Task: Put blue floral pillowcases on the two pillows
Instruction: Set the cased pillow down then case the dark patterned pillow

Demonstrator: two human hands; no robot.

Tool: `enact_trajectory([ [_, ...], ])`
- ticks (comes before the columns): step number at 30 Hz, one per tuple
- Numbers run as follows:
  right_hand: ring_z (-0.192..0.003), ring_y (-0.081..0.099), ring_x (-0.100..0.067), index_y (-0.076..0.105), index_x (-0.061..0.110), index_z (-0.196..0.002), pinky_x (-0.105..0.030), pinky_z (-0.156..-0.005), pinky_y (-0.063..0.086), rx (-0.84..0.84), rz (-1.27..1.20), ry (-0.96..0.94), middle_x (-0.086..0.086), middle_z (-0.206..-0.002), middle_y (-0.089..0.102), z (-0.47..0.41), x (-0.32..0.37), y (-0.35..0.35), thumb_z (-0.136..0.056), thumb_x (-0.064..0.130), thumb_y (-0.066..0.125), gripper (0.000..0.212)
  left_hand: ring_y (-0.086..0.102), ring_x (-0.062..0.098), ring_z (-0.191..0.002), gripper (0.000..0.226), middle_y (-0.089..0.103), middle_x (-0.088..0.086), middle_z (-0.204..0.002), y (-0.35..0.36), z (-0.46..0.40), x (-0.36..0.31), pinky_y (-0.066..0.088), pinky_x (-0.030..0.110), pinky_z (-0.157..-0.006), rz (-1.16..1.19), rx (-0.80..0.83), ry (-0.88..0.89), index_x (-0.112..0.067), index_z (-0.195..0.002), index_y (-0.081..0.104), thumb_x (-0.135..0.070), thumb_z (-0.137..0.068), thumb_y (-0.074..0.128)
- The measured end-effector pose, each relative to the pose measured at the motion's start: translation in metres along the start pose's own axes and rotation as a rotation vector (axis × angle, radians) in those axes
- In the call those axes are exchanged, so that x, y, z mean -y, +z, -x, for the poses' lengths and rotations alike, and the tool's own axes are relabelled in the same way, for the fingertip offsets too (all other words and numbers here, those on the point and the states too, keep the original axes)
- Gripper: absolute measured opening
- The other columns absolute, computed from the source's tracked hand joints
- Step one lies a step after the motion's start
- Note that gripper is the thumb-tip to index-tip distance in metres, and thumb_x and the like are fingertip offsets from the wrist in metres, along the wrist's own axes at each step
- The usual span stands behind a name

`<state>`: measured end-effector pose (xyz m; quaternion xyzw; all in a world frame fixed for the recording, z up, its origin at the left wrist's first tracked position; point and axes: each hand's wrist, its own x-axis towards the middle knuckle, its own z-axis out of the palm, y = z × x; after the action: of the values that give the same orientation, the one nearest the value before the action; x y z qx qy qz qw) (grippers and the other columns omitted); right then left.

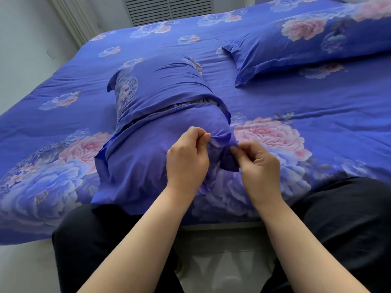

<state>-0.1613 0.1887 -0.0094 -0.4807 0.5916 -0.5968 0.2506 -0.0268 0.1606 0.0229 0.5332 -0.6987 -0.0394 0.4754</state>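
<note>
A pillow in a blue floral pillowcase [160, 98] lies lengthwise in front of me on the bed, its near end at the bed's edge. A dark slit of the case's overlap opening runs across its middle. My left hand [187, 159] pinches the fabric at the near right corner of the case. My right hand [259, 163] pinches the same corner's flap from the right. A second pillow [306, 43], fully covered in a matching blue floral case, lies flat at the far right of the bed.
The bed is covered with a blue floral quilt [296, 115]. A white wall and a radiator [74, 20] stand at the far left, a vent grille [169, 7] behind the bed. My legs in black trousers [342, 218] press against the bed's near edge.
</note>
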Motion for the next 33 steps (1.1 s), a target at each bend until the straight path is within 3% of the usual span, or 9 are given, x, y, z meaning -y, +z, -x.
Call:
enact_trajectory([
  [4,-0.062,0.061,-0.015,0.063,0.012,-0.079,-0.024,-0.06,0.054,-0.106,-0.658,0.313,0.0,-0.064,0.066,-0.017,0.01,0.005,-0.09,0.006,0.06,0.013,0.056,0.026,-0.072,0.017,0.061,0.001,-0.079,0.012,0.005,0.007,0.027,0.027,-0.06,-0.108,0.136,-0.02,-0.012,-0.088,0.054,-0.024,-0.096,0.048],
  [7,-0.062,0.061,-0.013,0.06,0.01,-0.078,-0.022,-0.061,0.054,-0.03,-0.799,0.461,-0.001,-0.065,0.065,-0.013,0.015,0.017,-0.092,0.005,0.055,0.016,0.059,0.024,-0.084,0.023,0.065,0.002,-0.092,0.013,0.005,0.013,0.033,0.027,-0.065,-0.132,0.232,-0.032,-0.013,-0.099,0.057,-0.035,-0.093,0.053],
  [10,-0.061,0.062,-0.017,0.063,0.009,-0.079,-0.027,-0.059,0.053,0.046,-0.619,0.468,-0.005,-0.066,0.065,-0.011,0.01,0.021,-0.092,0.01,0.058,0.014,0.058,0.017,-0.078,0.014,0.066,-0.003,-0.087,0.009,0.007,0.019,0.041,0.025,-0.067,-0.049,0.244,-0.04,-0.016,-0.093,0.063,-0.029,-0.09,0.06],
  [14,-0.064,0.058,-0.02,0.066,0.013,-0.079,-0.04,-0.066,0.051,0.03,-0.331,0.307,-0.008,-0.069,0.066,-0.009,0.004,0.022,-0.09,0.019,0.063,0.012,0.052,0.01,-0.062,0.014,0.059,-0.009,-0.066,0.009,0.006,0.016,0.044,0.027,-0.062,0.133,0.296,-0.159,-0.019,-0.079,0.059,-0.022,-0.092,0.057],
  [19,-0.06,0.053,-0.003,0.057,0.019,-0.077,-0.019,-0.062,0.045,-0.028,-0.407,0.189,0.004,-0.065,0.059,-0.005,0.019,0.038,-0.09,0.009,0.062,0.016,0.051,0.018,-0.064,0.02,0.055,-0.001,-0.064,0.007,-0.002,0.023,0.041,0.033,-0.061,0.121,0.398,-0.263,-0.016,-0.076,0.049,-0.024,-0.095,0.047],
  [23,-0.052,0.05,0.002,0.053,0.026,-0.079,-0.016,-0.056,0.038,0.115,-0.153,0.008,0.012,-0.06,0.056,-0.01,0.019,0.051,-0.091,0.016,0.062,0.018,0.043,0.01,-0.056,0.024,0.05,-0.006,-0.057,0.002,-0.002,0.027,0.036,0.029,-0.057,0.147,0.24,-0.287,-0.016,-0.07,0.048,-0.018,-0.094,0.051],
  [26,-0.075,0.063,0.0,0.053,0.019,-0.101,-0.02,-0.07,0.048,0.232,-0.097,-0.113,0.009,-0.084,0.067,-0.007,0.019,0.057,-0.092,0.01,0.053,0.013,0.042,0.014,-0.054,0.023,0.046,-0.005,-0.055,-0.007,-0.016,0.027,0.037,0.035,-0.056,0.126,0.054,-0.173,-0.011,-0.071,0.049,-0.02,-0.093,0.051],
  [29,-0.114,0.057,-0.005,0.044,0.008,-0.121,-0.02,-0.098,0.042,0.339,-0.138,-0.13,0.003,-0.117,0.06,-0.003,0.021,0.062,-0.079,0.002,0.04,0.042,0.048,0.019,-0.058,0.02,0.054,-0.004,-0.062,-0.016,-0.033,0.025,0.036,0.033,-0.054,-0.02,-0.006,0.02,-0.012,-0.076,0.054,-0.022,-0.092,0.051],
  [33,-0.117,0.053,-0.03,0.038,0.001,-0.131,-0.032,-0.099,0.04,0.366,0.081,-0.264,-0.013,-0.126,0.058,-0.012,0.028,0.068,-0.073,0.006,0.037,0.058,0.051,0.021,-0.064,0.021,0.061,0.003,-0.068,-0.023,-0.046,0.024,0.035,0.03,-0.063,-0.152,-0.094,0.179,-0.01,-0.078,0.058,-0.023,-0.091,0.048],
])
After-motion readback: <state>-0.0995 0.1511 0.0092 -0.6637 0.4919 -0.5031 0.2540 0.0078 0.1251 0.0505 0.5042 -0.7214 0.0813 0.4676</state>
